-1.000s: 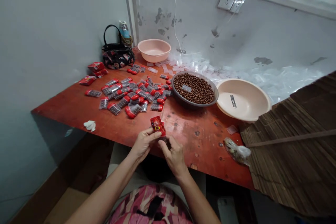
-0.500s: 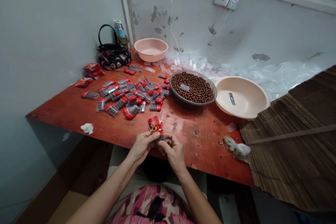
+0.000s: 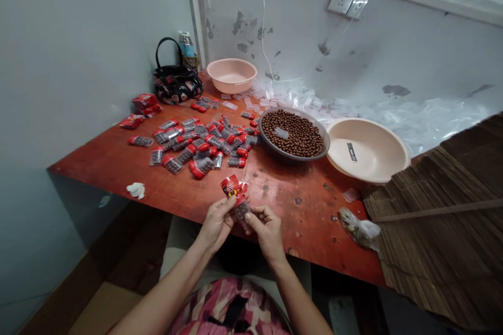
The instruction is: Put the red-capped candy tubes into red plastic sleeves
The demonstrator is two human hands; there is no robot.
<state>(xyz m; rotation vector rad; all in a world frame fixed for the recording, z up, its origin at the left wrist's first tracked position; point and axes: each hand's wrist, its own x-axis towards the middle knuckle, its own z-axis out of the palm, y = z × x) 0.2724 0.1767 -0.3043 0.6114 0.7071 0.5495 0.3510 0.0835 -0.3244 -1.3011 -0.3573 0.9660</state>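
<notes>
Both hands meet at the table's front edge around a small clear pack of brown balls (image 3: 242,211) with a red top. My left hand (image 3: 217,224) is closed, its thumb and fingers pinching the pack's red end and a red printed packet (image 3: 230,184) that sticks up above it. My right hand (image 3: 269,231) is closed on the pack's lower right side, thumb in front; its other fingers are partly hidden. Beyond them on the table lies a loose pile of similar red-topped packs (image 3: 201,166). A grey bowl (image 3: 275,153) of brown balls, with a clear case on top, stands to the right.
A pale basin (image 3: 377,159) stands right of the bowl, and a pink basin (image 3: 231,84) at the back. Clear plastic cases (image 3: 353,102) heap along the wall. Cardboard (image 3: 444,220) covers the right side. A black handbag (image 3: 176,84) and red bags (image 3: 132,121) sit left.
The pack has come further into view between my hands, showing more of its brown balls. My right hand has shifted slightly right and down. The whole view has swung slightly.
</notes>
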